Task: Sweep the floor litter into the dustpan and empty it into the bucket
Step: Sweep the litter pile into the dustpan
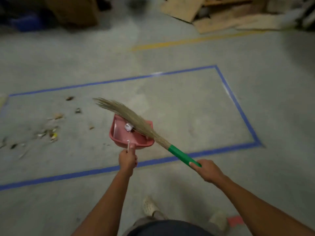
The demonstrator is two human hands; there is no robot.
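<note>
Where the grey concrete floor (187, 108) is marked by a rectangle of blue tape (239, 109), the work is seen just inside the near edge of that rectangle. Flattened cardboard (230, 19) is piled at the far right, with a yellow line (187, 42) painted just in front of it. A grass broom (136, 121) is held slantwise. Its green handle (180, 155) is gripped near the end by the right hand (208, 171), whose fingers are curled round it. Its bristles are laid across the right side of the pink dustpan (119, 135) and reach beyond the pan's far lip. The dustpan is found inside the taped area, its handle pointed back toward the person and clasped by the left hand (127, 160), fingers wrapped round it. Whether the pan rests on the floor or is raised cannot be told. Scattered litter (49, 132), blurred, is spread over the floor well to the left of the pan. A small crumpled white scrap (128, 127) is lodged in the pan, touching the bristles.
</note>
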